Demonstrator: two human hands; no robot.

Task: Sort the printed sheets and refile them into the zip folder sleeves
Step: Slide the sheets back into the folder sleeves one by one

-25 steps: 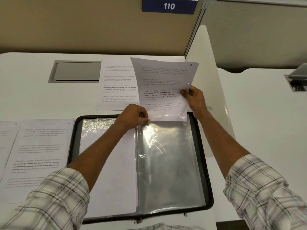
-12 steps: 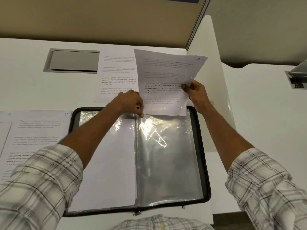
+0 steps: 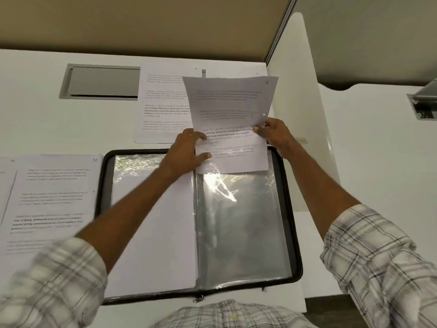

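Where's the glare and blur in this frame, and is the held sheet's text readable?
Head view: hard specular glare on the clear right sleeve, just under the held sheet. Head view: motion blur smears the left plaid cuff and the desk sheets at left. Head view: wide-angle distortion slants the partition edge. The held sheet's text is soft, with only the bold lines partly legible.

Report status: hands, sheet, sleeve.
Right hand pinches sheet, right edge. Left hand at its left edge, grip unclear. Sheet bottom overlaps sleeve top, mostly out. Nothing blocking.
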